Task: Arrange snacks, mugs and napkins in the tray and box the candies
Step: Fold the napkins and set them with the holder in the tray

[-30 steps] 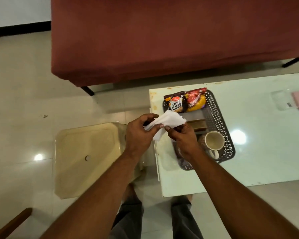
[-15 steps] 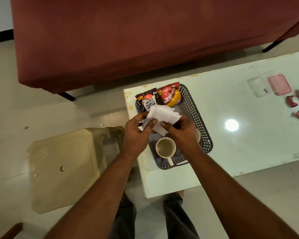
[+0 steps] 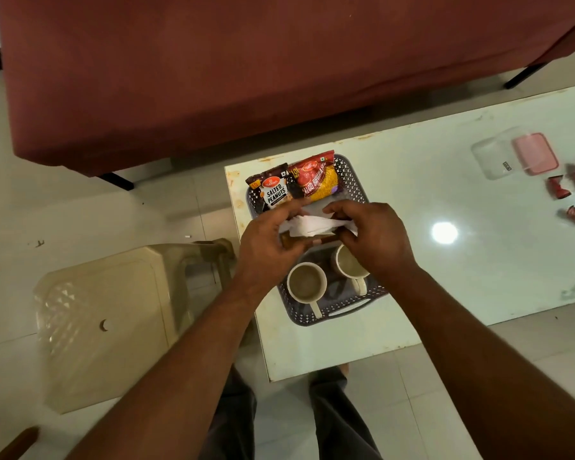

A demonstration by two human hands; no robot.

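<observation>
I have both hands on the napkin (image 3: 309, 224): my left hand (image 3: 266, 240) pinches its left end and my right hand (image 3: 375, 237) pinches its right end, fingers curled on the paper. The napkin is stretched as a narrow folded strip across the middle of the tray (image 3: 354, 182), just behind the two mugs (image 3: 306, 282) and in front of the peanuts (image 3: 274, 192) and the red packet (image 3: 316, 180). It seems to rest on a brown pack (image 3: 292, 242), though I cannot be sure of contact.

To finish this well, I would lower both ends together so the fold stays flat, keep the strip clear of the mug rims, press it lightly down, then let go with both hands at once so it does not spring open.

The candies (image 3: 560, 189) lie loose on the table (image 3: 445, 287), well apart to the right, near the box (image 3: 492, 157) and its pink lid (image 3: 535, 153).

Half a second ago I held the napkin higher and more loosely spread, in front of the peanuts. Now it is lower, narrower and pulled straight, and the second mug shows from under my right hand.
</observation>
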